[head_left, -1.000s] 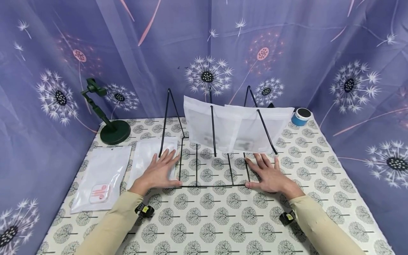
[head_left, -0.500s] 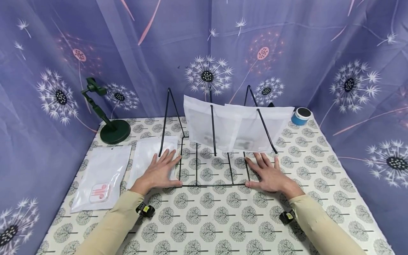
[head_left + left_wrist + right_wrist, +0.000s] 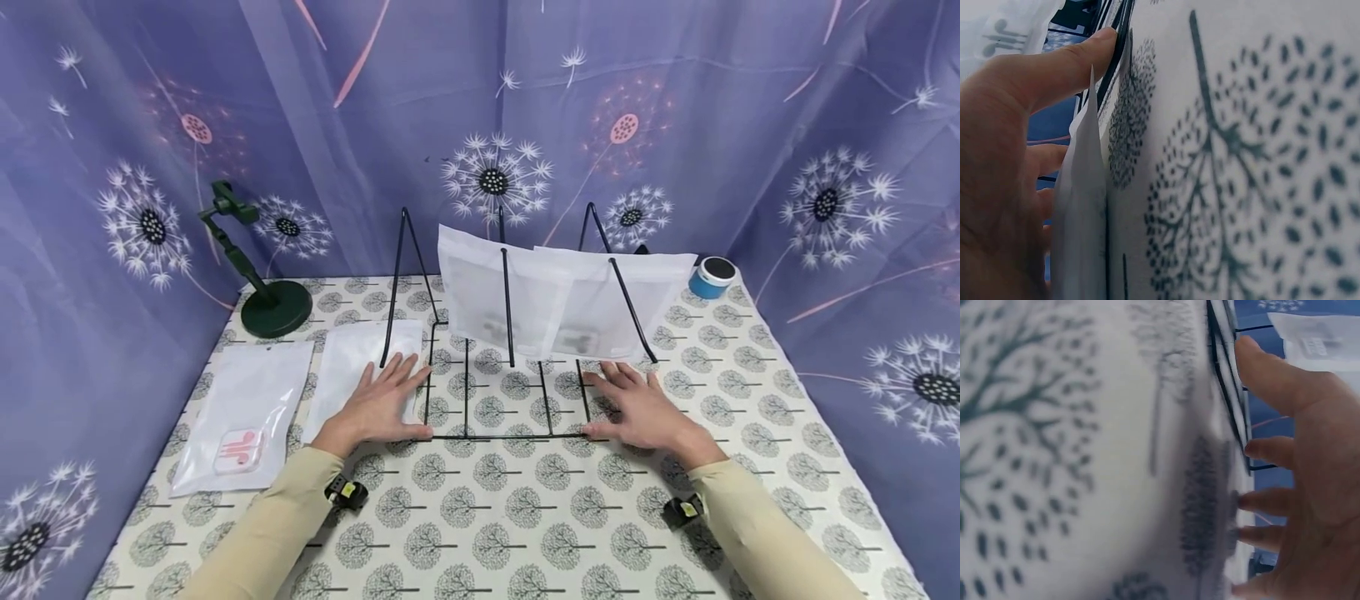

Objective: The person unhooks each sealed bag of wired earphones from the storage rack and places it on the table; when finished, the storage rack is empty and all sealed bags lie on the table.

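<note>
A black wire rack [image 3: 491, 437] with upright triangular frames stands on the table. Two white zip pouches [image 3: 486, 287] hang on its middle and right frames; small dark shapes show faintly through them. My left hand [image 3: 382, 407] lies with fingers spread at the rack's left side, its thumb at the front corner. Partly under that hand is a flat white pouch [image 3: 341, 354]. Farther left lies another white pouch [image 3: 258, 383] holding a clear case with a pink earphone design. My right hand [image 3: 641, 410] is at the rack's right side, fingers spread, thumb near the front bar.
A dark green stand [image 3: 276, 308] with a jointed arm is at the back left. A blue and white round speaker-like object [image 3: 711, 279] sits at the back right. Purple dandelion curtains [image 3: 360, 158] enclose the table [image 3: 525, 533] on three sides.
The head view has shifted slightly. My right hand has moved a little off the rack's right side, its thumb rising from the front corner. The left hand stays in place.
</note>
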Available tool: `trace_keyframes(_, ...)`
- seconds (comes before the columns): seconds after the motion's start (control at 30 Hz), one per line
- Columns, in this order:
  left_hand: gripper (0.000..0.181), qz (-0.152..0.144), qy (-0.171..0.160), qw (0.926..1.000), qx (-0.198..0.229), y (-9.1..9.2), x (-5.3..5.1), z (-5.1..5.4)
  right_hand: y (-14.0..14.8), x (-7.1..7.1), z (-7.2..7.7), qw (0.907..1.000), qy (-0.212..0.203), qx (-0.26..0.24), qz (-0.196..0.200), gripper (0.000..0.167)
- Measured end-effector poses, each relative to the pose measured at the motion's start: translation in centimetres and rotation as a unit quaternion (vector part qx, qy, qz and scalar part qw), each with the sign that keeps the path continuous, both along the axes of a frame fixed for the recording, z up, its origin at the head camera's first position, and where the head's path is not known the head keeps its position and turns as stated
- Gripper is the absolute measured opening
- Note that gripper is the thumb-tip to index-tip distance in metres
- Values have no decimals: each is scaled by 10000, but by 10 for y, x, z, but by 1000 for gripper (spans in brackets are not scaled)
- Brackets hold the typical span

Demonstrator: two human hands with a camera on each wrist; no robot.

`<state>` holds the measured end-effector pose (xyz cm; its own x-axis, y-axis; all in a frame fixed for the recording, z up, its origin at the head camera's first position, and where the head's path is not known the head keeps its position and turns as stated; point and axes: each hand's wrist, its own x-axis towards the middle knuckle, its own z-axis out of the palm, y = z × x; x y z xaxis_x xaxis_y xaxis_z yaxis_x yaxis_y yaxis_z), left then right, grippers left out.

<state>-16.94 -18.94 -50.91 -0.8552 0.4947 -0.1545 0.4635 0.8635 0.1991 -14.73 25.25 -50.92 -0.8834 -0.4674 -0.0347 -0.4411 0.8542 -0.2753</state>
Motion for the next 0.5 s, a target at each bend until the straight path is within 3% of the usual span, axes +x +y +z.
trace_keyframes(0.3, 107, 31, -35, 10000, -41, 1, -1, 2, -3, 4, 14, 9914, 446, -1225, -71, 60)
trace_keyframes(0.5, 109, 39, -125, 9999, -90, 2, -2, 1, -12, 3, 15, 9647, 1508, -2137, 305, 55)
